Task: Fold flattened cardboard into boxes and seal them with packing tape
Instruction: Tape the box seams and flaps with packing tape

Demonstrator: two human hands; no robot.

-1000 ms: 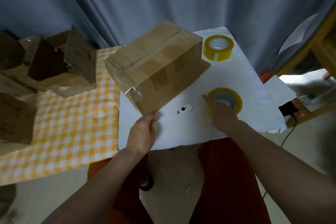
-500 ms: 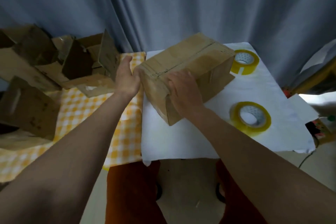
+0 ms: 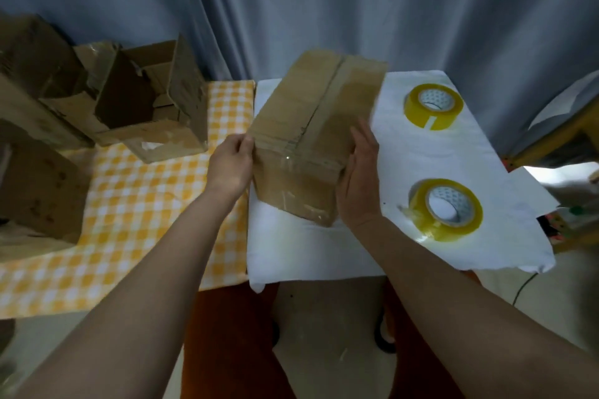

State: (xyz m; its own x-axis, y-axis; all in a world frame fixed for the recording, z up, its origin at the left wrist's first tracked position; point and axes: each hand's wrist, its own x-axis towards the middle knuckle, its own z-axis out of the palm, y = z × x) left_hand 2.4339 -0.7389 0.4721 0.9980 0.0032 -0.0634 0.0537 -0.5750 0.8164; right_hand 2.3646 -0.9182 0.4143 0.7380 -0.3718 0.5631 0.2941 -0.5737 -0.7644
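A closed cardboard box (image 3: 311, 113) with clear tape along its top seam stands on the white-covered table (image 3: 324, 253), its long side pointing away from me. My left hand (image 3: 231, 165) grips the box's near left corner, fingers curled at the edge. My right hand (image 3: 359, 178) presses flat against the box's near right side with straight fingers. Two yellow rolls of packing tape lie to the right of the box: one far (image 3: 432, 105) and one near (image 3: 449, 209), with a loose tape end at its left.
A yellow checked cloth (image 3: 146, 204) covers the surface on the left. On it stand an open cardboard box (image 3: 152, 100) and more cardboard pieces (image 3: 39, 172). Grey curtains hang behind. A wooden frame (image 3: 557, 133) is at the right edge.
The box has turned so its seam runs away from me. My right hand slid from the top to the right side. My left hand moved to the near left corner.
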